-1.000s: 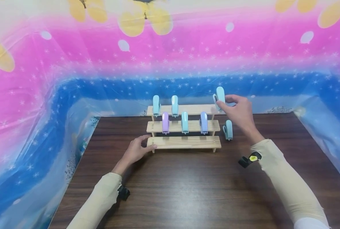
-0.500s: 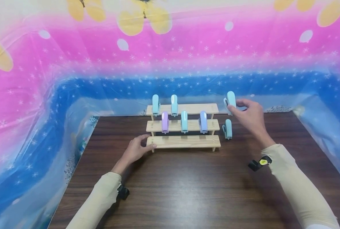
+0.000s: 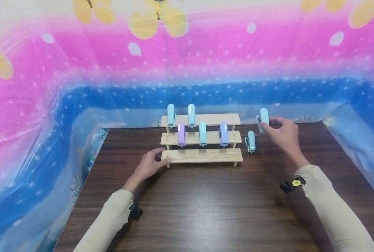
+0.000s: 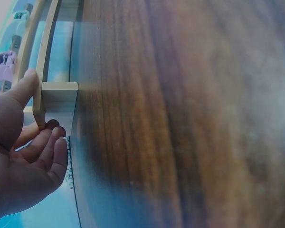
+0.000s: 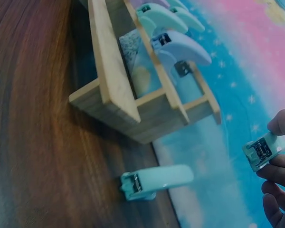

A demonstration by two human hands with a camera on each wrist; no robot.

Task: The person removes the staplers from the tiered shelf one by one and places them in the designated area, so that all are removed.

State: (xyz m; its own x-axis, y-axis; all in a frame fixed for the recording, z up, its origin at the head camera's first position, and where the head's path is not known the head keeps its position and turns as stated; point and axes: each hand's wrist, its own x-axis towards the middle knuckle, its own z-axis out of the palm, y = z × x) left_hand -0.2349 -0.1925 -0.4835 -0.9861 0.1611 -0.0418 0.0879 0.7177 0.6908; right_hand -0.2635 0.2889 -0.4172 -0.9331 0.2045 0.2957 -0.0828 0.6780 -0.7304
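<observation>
A teal stapler (image 3: 264, 118) is pinched between the thumb and fingers of my right hand (image 3: 283, 134), raised to the right of a three-step wooden rack (image 3: 202, 155). Below it, another teal stapler (image 3: 251, 141) stands on the table beside the rack. My left hand (image 3: 149, 163) grips the left end of the lowest step, thumb on top and fingers beneath, as the left wrist view shows. The middle step bears a purple stapler (image 3: 181, 134), a teal stapler (image 3: 202, 133) and a lavender-blue stapler (image 3: 223, 133). On the top step are two light-blue staplers (image 3: 171, 114), towards the left.
The rack stands near the back of a dark wood table (image 3: 187, 203). A pink and blue patterned cloth (image 3: 206, 63) hangs behind the table and down both sides. The lowest step carries no stapler.
My right hand has moved right and down, carrying the teal stapler from the right end of the top step out past the rack. My left hand has stayed in place.
</observation>
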